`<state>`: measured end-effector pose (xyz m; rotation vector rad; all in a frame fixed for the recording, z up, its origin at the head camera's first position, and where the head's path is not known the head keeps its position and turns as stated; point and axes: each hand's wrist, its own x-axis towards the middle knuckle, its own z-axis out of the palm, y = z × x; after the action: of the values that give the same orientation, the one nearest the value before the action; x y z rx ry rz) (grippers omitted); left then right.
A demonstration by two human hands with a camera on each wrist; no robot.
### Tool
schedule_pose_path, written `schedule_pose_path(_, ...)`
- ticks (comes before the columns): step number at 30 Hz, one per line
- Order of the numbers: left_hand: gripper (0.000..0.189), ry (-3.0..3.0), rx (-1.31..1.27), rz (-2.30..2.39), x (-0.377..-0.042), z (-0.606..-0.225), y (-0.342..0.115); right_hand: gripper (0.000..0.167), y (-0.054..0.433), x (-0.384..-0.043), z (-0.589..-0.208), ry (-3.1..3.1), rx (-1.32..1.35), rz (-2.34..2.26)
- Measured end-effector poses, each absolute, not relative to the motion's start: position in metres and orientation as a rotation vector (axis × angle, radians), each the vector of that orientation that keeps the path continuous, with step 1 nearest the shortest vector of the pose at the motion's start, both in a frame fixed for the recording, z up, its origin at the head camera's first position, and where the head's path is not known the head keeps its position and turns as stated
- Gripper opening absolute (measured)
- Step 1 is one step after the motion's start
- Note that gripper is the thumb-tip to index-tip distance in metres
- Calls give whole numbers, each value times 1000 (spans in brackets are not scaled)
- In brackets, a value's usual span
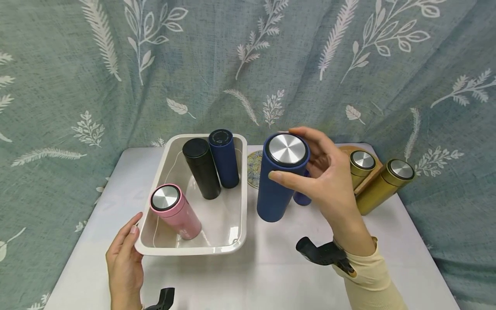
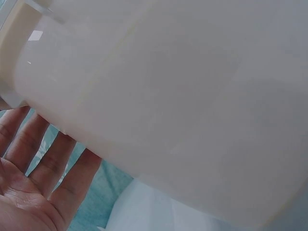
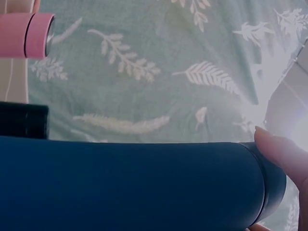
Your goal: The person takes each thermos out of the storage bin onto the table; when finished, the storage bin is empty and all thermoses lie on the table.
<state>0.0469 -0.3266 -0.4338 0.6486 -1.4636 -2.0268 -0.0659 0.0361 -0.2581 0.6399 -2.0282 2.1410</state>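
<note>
In the head view my right hand point(image 1: 329, 176) grips a large blue thermos bottle point(image 1: 273, 193) near its steel-topped lid, thumb in front and fingers behind. Seen from the right wrist, the thermos point(image 3: 134, 185) fills the lower part of the view, with the thumb at its lid. My left hand point(image 1: 125, 258) touches the near left corner of a white plastic tub point(image 1: 237, 246). From the left wrist, its straight fingers point(image 2: 50, 159) reach to the tub's edge, fingertips hidden. Inside the tub stand a pink thermos point(image 1: 186, 219), a black one point(image 1: 205, 176) and a slim dark blue one point(image 1: 226, 163).
Two gold thermos bottles point(image 1: 373, 193) stand at the right beside a round wooden piece point(image 1: 350, 149). A small purple-blue bottle point(image 1: 302, 198) is partly hidden behind the right hand. A patterned round mat point(image 1: 254, 168) lies behind the blue thermos. Leaf-printed cloth point(image 1: 217, 60) hangs around the white table point(image 1: 267, 284).
</note>
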Motion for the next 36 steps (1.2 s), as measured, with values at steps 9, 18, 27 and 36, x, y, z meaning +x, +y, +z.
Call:
schedule_pose_path(9, 36, -1488, 643, -2012, 48, -433, -326, 72, 47, -69, -273, -2085, 530, 2077)
schedule_pose_path(18, 35, -1478, 637, -2017, 48, -432, -326, 70, 55, -70, -289, -2153, 422, 2068)
schedule_pose_path(27, 35, -1480, 638, -2024, 47, -433, -326, 69, 64, -70, -309, -2231, 333, 2006)
schedule_pose_path(36, 35, -1467, 628, -2024, 48, -433, -327, 71, 72, -72, -321, -2268, 245, 1957)
